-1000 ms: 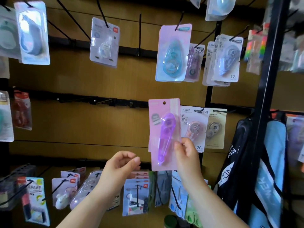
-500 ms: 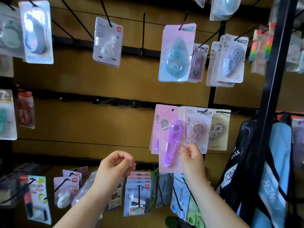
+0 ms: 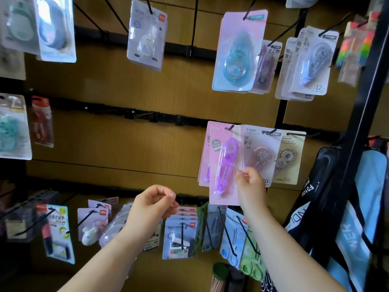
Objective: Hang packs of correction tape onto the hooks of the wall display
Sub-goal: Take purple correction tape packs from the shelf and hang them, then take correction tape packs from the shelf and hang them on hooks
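A pink pack with a purple correction tape (image 3: 224,165) hangs at the middle row of the wall display, its top at a black hook (image 3: 230,127). My right hand (image 3: 250,184) pinches the pack's lower right edge between thumb and fingers. A second pink pack (image 3: 204,157) sits right behind it on the same hook. My left hand (image 3: 153,204) hovers lower left of the pack, fingers curled loosely, holding nothing. Beside the pink pack hang a T-9267 pack (image 3: 261,152) and a beige pack (image 3: 289,157).
More packs hang above: a pink-and-teal one (image 3: 239,51) and white ones (image 3: 311,60), (image 3: 146,36). Empty hooks stick out of the black rail (image 3: 134,114) left of the pink pack. Lower hooks carry more packs (image 3: 181,237). A black upright post (image 3: 353,131) and bags (image 3: 355,218) stand at right.
My right hand carried the pink pack up and rightward onto the hook, in front of another pink pack. The left hand stayed low, fingers curling slightly.
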Available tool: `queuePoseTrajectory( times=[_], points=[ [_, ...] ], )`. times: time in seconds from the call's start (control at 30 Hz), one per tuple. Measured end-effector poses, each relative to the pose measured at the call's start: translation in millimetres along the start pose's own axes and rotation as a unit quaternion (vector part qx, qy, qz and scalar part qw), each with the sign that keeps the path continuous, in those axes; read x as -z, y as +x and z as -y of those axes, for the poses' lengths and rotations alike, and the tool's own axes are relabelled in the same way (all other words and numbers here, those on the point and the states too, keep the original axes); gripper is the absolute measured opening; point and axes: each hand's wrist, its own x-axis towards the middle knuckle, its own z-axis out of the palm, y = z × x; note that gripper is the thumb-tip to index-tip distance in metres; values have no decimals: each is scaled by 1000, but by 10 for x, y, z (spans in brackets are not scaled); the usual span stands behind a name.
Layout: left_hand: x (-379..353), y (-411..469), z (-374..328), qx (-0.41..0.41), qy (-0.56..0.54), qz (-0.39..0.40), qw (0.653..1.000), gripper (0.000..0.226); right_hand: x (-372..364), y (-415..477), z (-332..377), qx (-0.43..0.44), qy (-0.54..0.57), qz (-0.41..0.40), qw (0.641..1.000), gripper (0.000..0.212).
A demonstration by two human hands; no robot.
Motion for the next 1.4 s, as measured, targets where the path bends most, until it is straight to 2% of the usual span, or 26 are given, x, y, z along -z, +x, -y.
queuePoseTrajectory(
  times=[0.13,0.23,0.3,0.37,0.5,0.83,0.93,1.0,1.1,1.2,1.3,1.4],
  points=[
    [-17,84,-97,-20,8,-22,1000,17,-68,194,16,-20,-60,11,998,23],
    [-55,207,-282,-93,77,-29,992,18,-106,311,0,-23,-111,15,993,20],
    [-81,340,-417,-135,114,-27,984,43,-123,354,-18,-23,-135,13,991,16],
    [-99,475,-556,-138,116,-14,983,61,-140,378,-36,-24,-151,15,988,15],
    [-107,676,-706,-123,147,44,981,74,-183,415,-67,-20,-166,25,986,18],
    [-22,858,-694,-144,227,74,960,65,-322,566,-149,-13,-173,-2,985,18],
    [-8,857,-722,-140,229,68,961,63,-359,571,-148,4,-170,-13,985,31],
    [-7,832,-739,-143,225,64,962,63,-373,541,-165,8,-167,-2,986,32],
    [-6,703,-701,-159,214,53,962,63,-343,377,-176,-34,-114,33,992,20],
    [68,408,-434,-178,196,46,963,53,-270,57,-276,-73,-84,72,991,31],
    [179,-24,57,-137,171,62,974,32,-212,-334,-552,-56,-107,115,986,35],
    [272,-449,670,-28,154,87,984,30,-165,-757,-927,-93,-89,164,978,14]
  ],
)
